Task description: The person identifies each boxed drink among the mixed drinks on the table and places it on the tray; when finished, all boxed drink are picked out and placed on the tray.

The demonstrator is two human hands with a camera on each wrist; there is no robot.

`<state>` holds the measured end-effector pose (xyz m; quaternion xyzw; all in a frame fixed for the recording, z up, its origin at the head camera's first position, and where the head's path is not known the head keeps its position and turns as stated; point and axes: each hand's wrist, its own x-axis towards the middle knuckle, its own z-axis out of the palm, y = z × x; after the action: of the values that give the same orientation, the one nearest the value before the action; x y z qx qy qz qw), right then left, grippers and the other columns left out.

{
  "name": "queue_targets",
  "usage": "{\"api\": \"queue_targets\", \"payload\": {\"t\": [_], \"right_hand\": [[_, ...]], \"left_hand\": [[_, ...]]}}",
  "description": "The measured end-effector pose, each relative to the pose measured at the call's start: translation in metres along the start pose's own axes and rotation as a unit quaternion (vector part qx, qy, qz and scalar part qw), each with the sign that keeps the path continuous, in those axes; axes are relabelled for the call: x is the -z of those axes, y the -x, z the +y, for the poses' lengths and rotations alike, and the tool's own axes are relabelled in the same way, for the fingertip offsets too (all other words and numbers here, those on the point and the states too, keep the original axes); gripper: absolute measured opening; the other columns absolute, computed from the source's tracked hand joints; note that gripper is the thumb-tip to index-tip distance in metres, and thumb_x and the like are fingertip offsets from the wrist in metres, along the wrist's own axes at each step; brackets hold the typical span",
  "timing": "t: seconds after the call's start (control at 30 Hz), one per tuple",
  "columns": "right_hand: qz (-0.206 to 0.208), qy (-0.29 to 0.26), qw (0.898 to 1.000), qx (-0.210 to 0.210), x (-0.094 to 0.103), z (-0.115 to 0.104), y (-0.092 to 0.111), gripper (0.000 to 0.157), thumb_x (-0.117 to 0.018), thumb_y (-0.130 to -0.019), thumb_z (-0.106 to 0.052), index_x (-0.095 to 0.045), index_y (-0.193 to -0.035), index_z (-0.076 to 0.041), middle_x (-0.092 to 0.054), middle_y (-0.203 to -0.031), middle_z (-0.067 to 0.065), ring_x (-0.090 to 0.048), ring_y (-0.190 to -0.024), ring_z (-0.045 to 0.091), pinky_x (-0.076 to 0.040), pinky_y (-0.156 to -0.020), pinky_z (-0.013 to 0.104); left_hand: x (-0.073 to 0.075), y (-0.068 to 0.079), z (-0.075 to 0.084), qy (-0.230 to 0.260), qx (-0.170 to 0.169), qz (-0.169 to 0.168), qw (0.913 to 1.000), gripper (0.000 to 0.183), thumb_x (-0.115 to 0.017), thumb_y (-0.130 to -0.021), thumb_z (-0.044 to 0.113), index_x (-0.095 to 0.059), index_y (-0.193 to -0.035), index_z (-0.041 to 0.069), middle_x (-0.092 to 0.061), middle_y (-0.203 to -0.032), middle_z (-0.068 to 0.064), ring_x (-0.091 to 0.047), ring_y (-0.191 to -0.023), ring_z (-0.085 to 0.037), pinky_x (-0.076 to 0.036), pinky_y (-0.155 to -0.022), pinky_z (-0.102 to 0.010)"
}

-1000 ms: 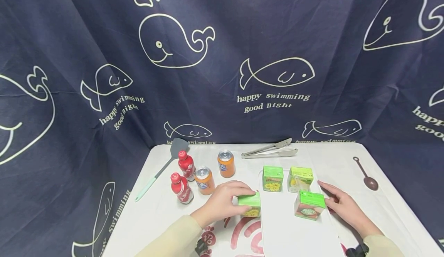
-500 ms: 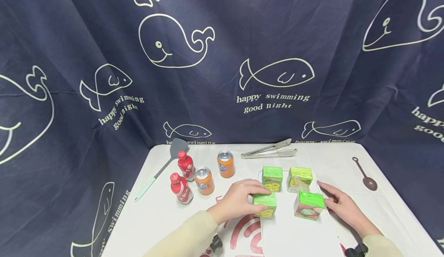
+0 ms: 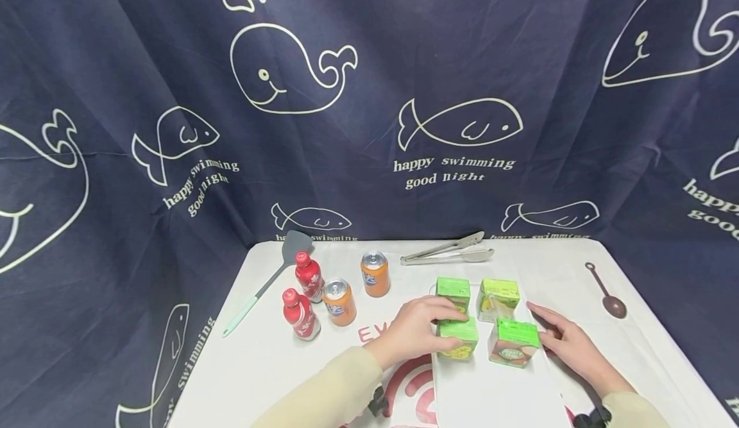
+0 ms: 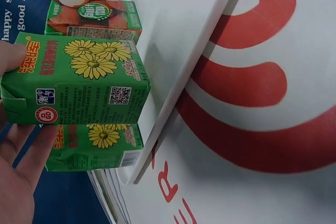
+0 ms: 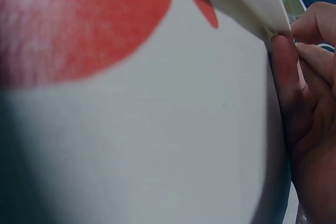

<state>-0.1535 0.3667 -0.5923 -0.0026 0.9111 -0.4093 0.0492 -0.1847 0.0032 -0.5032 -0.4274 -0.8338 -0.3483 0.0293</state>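
My left hand (image 3: 412, 333) grips a green chrysanthemum tea carton (image 3: 460, 333) by its sides, thumb nearer me, over the left part of a white tray (image 3: 493, 396). In the left wrist view that drink carton (image 4: 89, 85) shows yellow flowers; I cannot tell whether its base touches the tray. Behind it stands a matching green carton (image 3: 453, 289), partly covered by my fingers. A yellow-green carton (image 3: 499, 299) and a brown-and-green carton (image 3: 514, 343) stand on the tray's right half. My right hand (image 3: 574, 351) rests at the tray's right edge, fingers touching it.
Left of the tray stand two orange soda cans (image 3: 339, 303) and two red bottles (image 3: 301, 316). A spatula (image 3: 271, 280) lies at the far left. Metal tongs (image 3: 447, 251) lie at the back, and a brown spoon (image 3: 612, 303) lies at the right.
My left hand has carried the chrysanthemum tea carton rightward from beside the tray to over its left part. My right hand has stayed at the tray's right edge.
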Motion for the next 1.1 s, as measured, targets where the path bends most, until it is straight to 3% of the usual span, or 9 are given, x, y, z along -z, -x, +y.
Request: {"api": "queue_targets", "payload": {"t": [0.3, 0.67, 1.1], "right_hand": [[0.014, 0.0, 1.0, 0.005, -0.001, 0.002, -0.001, 0.063, -0.064, -0.098, -0.007, -0.042, -0.157, 0.0, -0.056, -0.119, 0.014, -0.048, -0.072, 0.012, -0.049, -0.062, 0.026], [0.012, 0.008, 1.0, 0.007, -0.002, 0.001, -0.001, 0.062, -0.064, -0.1, -0.008, -0.042, -0.158, -0.001, -0.053, -0.133, 0.02, -0.046, -0.074, 0.012, -0.044, -0.065, 0.026], [0.013, 0.015, 1.0, 0.004, -0.002, 0.0, 0.0, 0.063, -0.062, -0.098, -0.006, -0.042, -0.157, -0.001, -0.056, -0.121, 0.014, -0.047, -0.074, 0.013, -0.044, -0.064, 0.027]], "left_hand": [[-0.009, -0.008, -0.001, -0.031, -0.012, 0.0, 0.9994, 0.039, -0.087, -0.084, 0.034, -0.079, -0.122, 0.028, -0.07, -0.125, 0.015, -0.057, -0.122, 0.004, -0.041, -0.102, -0.012], [-0.017, -0.008, -0.003, -0.034, 0.014, -0.034, 0.9987, 0.039, -0.085, -0.086, 0.038, -0.078, -0.124, 0.031, -0.067, -0.128, 0.017, -0.054, -0.121, 0.009, -0.038, -0.101, -0.009], [-0.02, -0.008, -0.005, -0.026, 0.01, -0.033, 0.9991, 0.039, -0.086, -0.086, 0.037, -0.078, -0.124, 0.029, -0.068, -0.128, 0.016, -0.056, -0.121, 0.006, -0.042, -0.101, -0.013]]}}
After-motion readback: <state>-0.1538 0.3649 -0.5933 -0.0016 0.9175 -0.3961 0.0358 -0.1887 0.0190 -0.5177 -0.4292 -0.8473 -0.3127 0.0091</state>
